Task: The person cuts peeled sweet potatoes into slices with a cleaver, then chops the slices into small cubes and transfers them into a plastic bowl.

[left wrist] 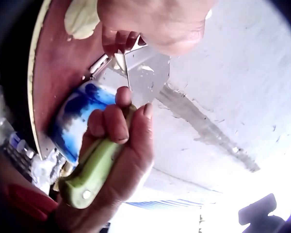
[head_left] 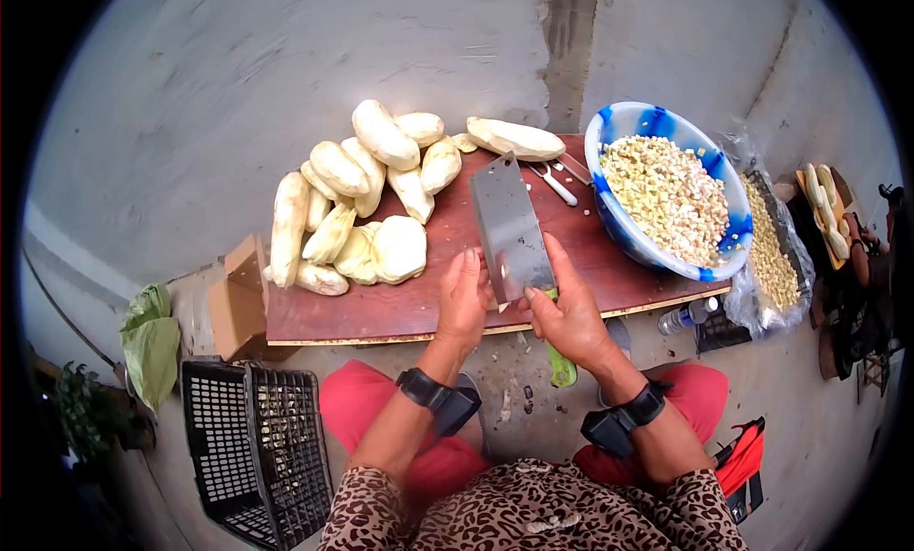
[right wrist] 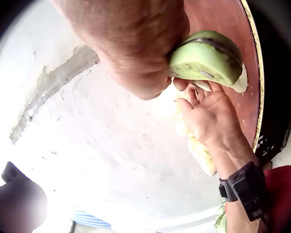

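Cleaver [head_left: 514, 227], gripped by the right hand [head_left: 576, 327] in the head view, crosses above the table's [head_left: 352, 315] front edge; open wood separates vegetables [head_left: 400, 246] from bowl [head_left: 617, 226]. Left wrist view: a slip could nick the left hand, whose hold cannot be told. Right wrist view: handle [right wrist: 203, 60] and left fingers have little room.

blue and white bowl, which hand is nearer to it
Right. The right hand, on the cleaver's green handle, is at the bowl's side of the blade; the left hand is farther off, at the blade's other side.
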A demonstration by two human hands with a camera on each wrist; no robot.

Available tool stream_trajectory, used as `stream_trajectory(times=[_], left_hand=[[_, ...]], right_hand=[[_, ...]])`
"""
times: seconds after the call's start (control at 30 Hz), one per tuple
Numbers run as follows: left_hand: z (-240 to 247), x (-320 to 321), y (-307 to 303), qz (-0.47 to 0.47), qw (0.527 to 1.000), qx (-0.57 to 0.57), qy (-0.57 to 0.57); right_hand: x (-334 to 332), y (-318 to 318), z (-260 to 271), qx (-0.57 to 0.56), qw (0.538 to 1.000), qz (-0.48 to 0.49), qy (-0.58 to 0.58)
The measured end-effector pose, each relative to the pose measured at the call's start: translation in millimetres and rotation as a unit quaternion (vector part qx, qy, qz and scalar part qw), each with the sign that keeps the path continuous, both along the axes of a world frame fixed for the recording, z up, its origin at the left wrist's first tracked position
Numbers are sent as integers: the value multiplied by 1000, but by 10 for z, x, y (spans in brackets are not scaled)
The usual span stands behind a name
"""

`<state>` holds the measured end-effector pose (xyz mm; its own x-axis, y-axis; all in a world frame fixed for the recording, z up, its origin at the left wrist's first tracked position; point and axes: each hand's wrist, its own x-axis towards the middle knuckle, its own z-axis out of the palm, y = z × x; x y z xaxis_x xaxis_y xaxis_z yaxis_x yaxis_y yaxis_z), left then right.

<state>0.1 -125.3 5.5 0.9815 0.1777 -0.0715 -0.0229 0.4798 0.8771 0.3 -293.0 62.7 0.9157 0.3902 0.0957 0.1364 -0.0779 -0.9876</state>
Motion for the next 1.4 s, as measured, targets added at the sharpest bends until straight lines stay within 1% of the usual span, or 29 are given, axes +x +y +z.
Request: stream_trajectory(times=[0.07,0.1,0.2,0.3,0.4,0.5,0.6,0.63,0.67,0.7,0.73,0.77,0.8,0.83,0.87,0.9,1.0,1.1,1.2,1.3,1.4], left_hand=[[181,-55,-63,-48,988,-143,20],[189,-75,-3,-125,975,-186,13],[224,-112,-10,-126,963,-231,60],[122,-90,78,-150,961,-223,61],[25,-62,169,-174,955,-235,46],[2,-47,182,-119,963,-232,65],[-96,2,304,-71,983,-155,67],[-84,18,308,-42,992,-104,64],[-116,44,312,-10,999,-1,41],[-183,78,315,21,994,102,18],[-253,98,315,51,978,204,-6],[-323,105,315,89,941,323,-45],[-282,84,292,98,897,422,-93],[-239,52,271,105,840,514,-141],[-203,26,249,112,771,599,-187],[-254,25,230,88,770,601,-193],[-363,29,191,53,737,634,-229],[-389,26,180,50,725,651,-221],[-361,-7,197,31,720,659,-215],[-304,-61,169,21,731,655,-191],[-340,-75,176,40,731,658,-176]], right_hand=[[-6,14,41,14,999,12,51],[-10,17,49,22,997,17,77],[-5,30,5,42,995,18,93],[26,49,-61,48,996,3,75],[30,47,24,52,995,2,89],[55,49,37,75,995,-4,73],[85,-1,69,63,995,-37,70],[108,-28,45,31,997,-52,39],[134,-58,-3,-1,998,-67,8],[147,-80,-44,-34,996,-82,-23],[147,-94,-71,-49,994,-88,-37],[147,-109,-92,-64,992,-94,-52],[137,-120,-86,-79,991,-97,-53],[127,-129,-73,-93,989,-98,-55],[102,-134,-34,-108,989,-96,-42],[91,-139,-30,-120,988,-93,-41],[72,-159,-43,-151,984,-87,-46],[41,-172,54,-181,980,-80,-8],[29,-185,-16,-195,973,-87,-89],[-19,-178,25,-225,969,-66,-84],[-41,-184,-99,-228,965,-42,-125]])
